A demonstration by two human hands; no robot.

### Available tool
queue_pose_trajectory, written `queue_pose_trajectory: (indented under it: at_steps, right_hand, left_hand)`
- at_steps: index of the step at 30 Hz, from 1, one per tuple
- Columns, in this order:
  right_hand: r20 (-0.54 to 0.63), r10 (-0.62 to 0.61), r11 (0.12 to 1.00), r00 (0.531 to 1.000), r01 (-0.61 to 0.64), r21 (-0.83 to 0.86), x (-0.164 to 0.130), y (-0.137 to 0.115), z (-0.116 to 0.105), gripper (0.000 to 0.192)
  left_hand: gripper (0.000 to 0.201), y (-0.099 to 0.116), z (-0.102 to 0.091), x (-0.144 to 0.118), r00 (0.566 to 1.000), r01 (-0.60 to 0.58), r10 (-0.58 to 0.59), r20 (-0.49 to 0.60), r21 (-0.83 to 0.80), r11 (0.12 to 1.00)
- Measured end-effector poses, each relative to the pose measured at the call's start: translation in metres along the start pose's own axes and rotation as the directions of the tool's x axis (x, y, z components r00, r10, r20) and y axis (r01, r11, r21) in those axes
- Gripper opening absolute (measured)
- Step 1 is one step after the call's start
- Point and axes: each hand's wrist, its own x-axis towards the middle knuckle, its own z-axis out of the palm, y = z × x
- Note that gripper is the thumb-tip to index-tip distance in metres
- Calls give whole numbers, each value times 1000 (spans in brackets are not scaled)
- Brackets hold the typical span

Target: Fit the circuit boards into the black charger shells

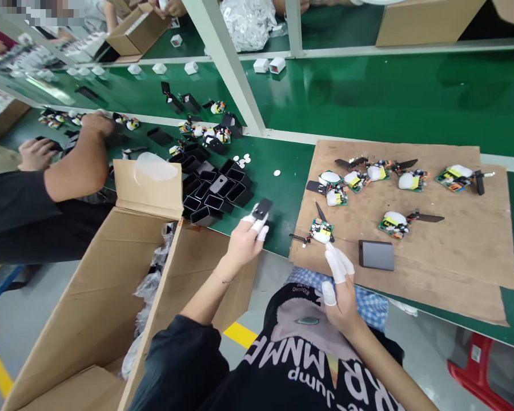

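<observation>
Landmark: the brown cardboard sheet (432,251) lying on the green bench. Its near-left corner overhangs the bench edge toward you; bare cardboard lies open along its near side, right of the flat grey rectangular block (376,254).

Your right hand (340,285), white cots on its fingertips (336,264), is at that near-left corner, fingers pinched on the small green circuit board with white and yellow parts (321,230). Wrist bent, forearm coming up from below.

Your left hand (246,240) is raised left of the sheet, over the bench's near edge, fingertips closed round a small black rectangular shell (262,208).

Further left of the sheet: a cluster of open black shells (214,188), then a tall open cardboard carton (111,297) below the bench edge. More boards (394,224) lie across the sheet's far half. A co-worker's forearm (79,165) rests beyond the carton.
</observation>
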Motion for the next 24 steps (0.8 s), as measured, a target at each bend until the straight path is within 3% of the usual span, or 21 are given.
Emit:
queue_pose_trajectory:
  at_steps: [3,9,17,24]
  right_hand:
    - [-17,-5,1000,1000,5,17,-2,-1,-6,57]
    - [-68,0,999,998,3,44,-1,0,-14,55]
    - [-115,1,997,993,7,72,-6,5,-15,52]
    - [-110,31,994,993,-20,106,-11,5,-14,51]
  left_hand:
    - [39,-6,4,0,996,-57,56,-70,-9,998]
    - [37,-13,14,-2,987,-130,128,-95,-8,992]
    - [25,-21,23,0,947,-232,233,-221,29,972]
    - [28,-25,24,-2,941,-244,257,-221,86,966]
